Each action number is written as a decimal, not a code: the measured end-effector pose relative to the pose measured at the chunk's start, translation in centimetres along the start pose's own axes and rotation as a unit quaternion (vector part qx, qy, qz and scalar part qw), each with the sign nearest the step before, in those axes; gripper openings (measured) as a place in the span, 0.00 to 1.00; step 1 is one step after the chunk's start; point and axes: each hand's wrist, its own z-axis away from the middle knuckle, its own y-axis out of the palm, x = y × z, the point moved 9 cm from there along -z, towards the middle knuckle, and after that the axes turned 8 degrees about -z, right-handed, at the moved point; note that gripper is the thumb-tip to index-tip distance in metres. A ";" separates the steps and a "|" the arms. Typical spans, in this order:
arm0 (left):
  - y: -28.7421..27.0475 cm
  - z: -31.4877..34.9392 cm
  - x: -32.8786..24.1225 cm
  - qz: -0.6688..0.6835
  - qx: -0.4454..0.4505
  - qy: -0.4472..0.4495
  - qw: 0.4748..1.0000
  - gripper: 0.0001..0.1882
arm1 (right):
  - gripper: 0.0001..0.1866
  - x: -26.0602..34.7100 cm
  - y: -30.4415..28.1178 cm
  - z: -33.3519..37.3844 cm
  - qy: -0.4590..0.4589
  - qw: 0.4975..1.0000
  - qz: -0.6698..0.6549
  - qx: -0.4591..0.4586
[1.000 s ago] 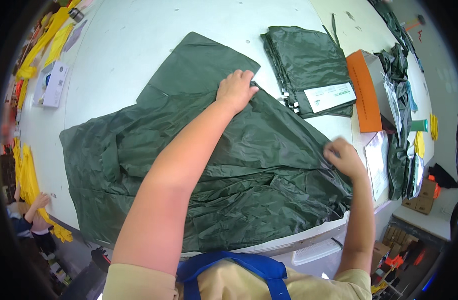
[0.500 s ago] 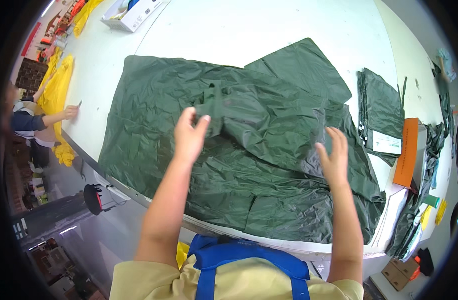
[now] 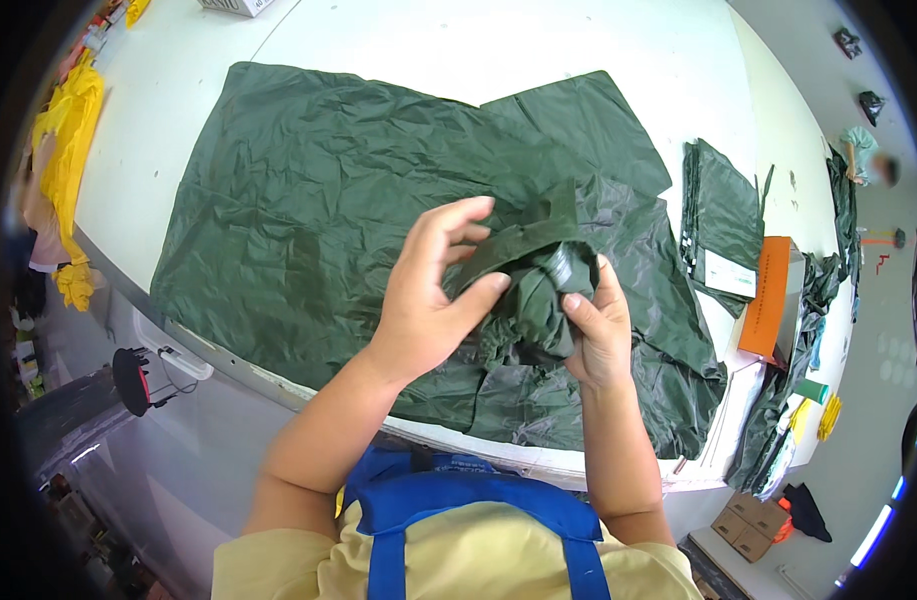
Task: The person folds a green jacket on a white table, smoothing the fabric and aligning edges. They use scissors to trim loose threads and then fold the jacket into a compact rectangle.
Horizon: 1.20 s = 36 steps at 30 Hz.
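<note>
A dark green, crinkled waterproof garment (image 3: 298, 200) lies spread over the white table in front of me. Its gathered part (image 3: 536, 315), with a rounded rim and a lighter patch inside, is raised between my hands. My right hand (image 3: 603, 325) grips the right side of this bunch, thumb in front and the other fingers mostly behind the cloth. At the left side of the bunch, my left hand (image 3: 428, 285) has its thumb and fingers apart. The left thumb touches or nearly touches the fabric, and the garment beneath the hands is partly hidden.
Folded dark green pieces (image 3: 723, 215) with a white label lie at the right, beside an orange box (image 3: 766, 295). Yellow garments (image 3: 73, 150) hang over the left table edge. A white carton (image 3: 238, 5) stands at the far left. Another person (image 3: 863, 150) is at the far right.
Both hands have come together over the garment's middle, and a part of it is now bunched up between them. The right hand has closed on it. The view has shifted slightly.
</note>
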 end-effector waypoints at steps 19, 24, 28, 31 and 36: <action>4.9 -1.1 0.5 0.193 0.114 -0.212 0.951 0.11 | 0.22 3.7 -2.0 1.6 0.037 0.991 0.129 0.001; 3.5 -0.2 -6.9 -0.235 -0.025 0.202 0.950 0.06 | 0.17 5.7 -0.1 2.0 -0.065 0.918 0.392 -0.013; 8.4 6.4 -9.6 -0.257 0.074 0.448 0.853 0.14 | 0.12 8.7 -2.1 3.2 -0.367 0.799 0.459 -0.130; 7.7 6.8 -7.7 -0.247 0.031 0.408 0.879 0.19 | 0.14 8.9 -2.9 3.4 -0.376 0.836 0.365 -0.161; 4.0 2.2 2.4 0.029 -0.047 -0.062 0.997 0.23 | 0.13 7.3 -0.9 3.2 -0.364 0.852 0.366 -0.085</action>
